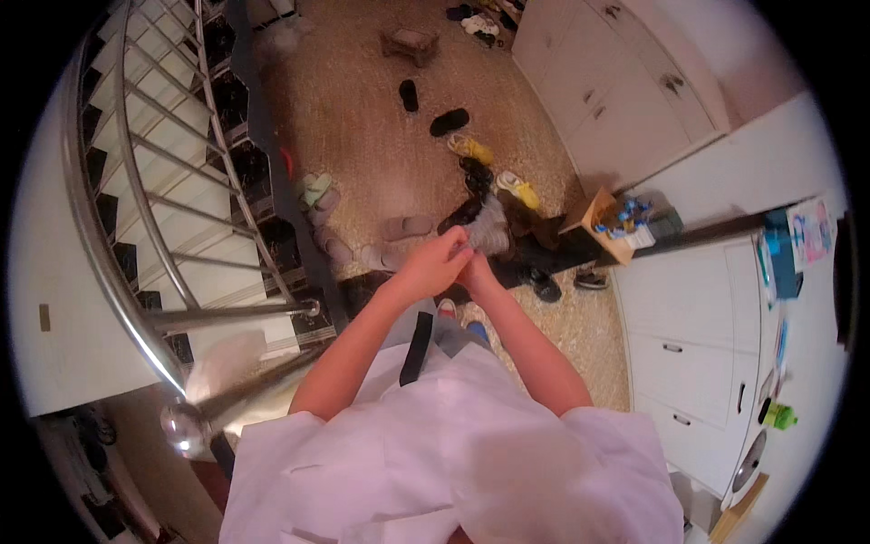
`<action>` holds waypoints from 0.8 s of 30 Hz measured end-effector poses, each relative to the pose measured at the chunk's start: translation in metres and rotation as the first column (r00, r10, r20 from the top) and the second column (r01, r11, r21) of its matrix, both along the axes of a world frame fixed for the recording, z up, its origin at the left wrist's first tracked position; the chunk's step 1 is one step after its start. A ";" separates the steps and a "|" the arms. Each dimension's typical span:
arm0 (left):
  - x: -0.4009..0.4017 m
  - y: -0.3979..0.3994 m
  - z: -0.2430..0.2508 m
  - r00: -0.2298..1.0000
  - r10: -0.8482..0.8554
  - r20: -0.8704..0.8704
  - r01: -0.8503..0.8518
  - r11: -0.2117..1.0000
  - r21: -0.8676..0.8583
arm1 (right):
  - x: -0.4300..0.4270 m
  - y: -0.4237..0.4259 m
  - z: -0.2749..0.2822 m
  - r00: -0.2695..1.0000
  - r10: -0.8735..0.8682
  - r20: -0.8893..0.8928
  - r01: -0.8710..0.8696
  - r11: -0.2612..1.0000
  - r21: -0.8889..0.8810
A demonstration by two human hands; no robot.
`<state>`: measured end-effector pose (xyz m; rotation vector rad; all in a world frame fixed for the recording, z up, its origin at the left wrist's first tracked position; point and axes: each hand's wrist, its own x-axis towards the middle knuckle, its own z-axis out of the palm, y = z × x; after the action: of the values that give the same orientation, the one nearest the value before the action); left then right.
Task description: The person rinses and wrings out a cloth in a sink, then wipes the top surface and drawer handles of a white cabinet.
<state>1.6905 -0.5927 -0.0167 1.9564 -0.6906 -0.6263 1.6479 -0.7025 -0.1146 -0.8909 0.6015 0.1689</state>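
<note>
My left hand [443, 257] and my right hand [476, 266] meet in front of my waist, fingers close together. A grey, translucent crumpled thing [491, 228], perhaps a plastic bag, shows just beyond them; whether my fingers hold it I cannot tell. Past the hands, dark shoes [477, 175] lie on the floor with a yellow shoe [470, 148] and a yellow and white shoe [518, 189]. Grey slippers [409, 226] lie a little to the left of them. Two black slippers [449, 122] lie farther off.
A staircase with a metal railing [129, 197] rises at the left. White cabinets [686, 326] stand at the right, near an open box [591, 221] with small blue items. A small stool [410, 44] stands farther off. Green slippers [316, 189] lie by the stairs.
</note>
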 end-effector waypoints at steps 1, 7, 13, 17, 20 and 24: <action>0.022 -0.014 0.002 0.998 -0.027 0.050 0.031 0.997 -0.075 | 0.024 -0.021 -0.017 0.997 0.064 0.034 -0.065 0.997 0.044; 0.169 -0.054 0.022 0.988 -0.154 -0.004 0.153 0.985 -0.083 | 0.153 -0.111 -0.011 0.982 0.154 -0.112 -0.118 0.955 0.272; 0.384 -0.080 -0.042 0.946 -0.143 0.292 0.199 0.965 -0.171 | 0.332 -0.162 -0.020 0.915 -0.390 0.100 0.320 0.857 0.404; 0.518 -0.112 -0.030 0.797 -0.288 0.531 0.393 0.915 -0.094 | 0.466 -0.194 -0.004 0.746 -0.665 -0.051 0.546 0.566 0.618; 0.596 -0.137 -0.019 0.816 -0.417 0.399 0.495 0.862 -0.111 | 0.549 -0.198 0.012 0.781 -0.621 0.069 0.469 0.655 0.592; 0.683 -0.168 -0.027 0.907 -0.392 0.155 0.412 0.903 -0.126 | 0.609 -0.220 0.038 0.800 -0.599 0.022 0.501 0.688 0.525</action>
<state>2.3734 -0.7606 -0.0436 1.7274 -1.2085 -0.6750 2.2571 -0.9224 -0.0768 -0.1841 0.5841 -0.3099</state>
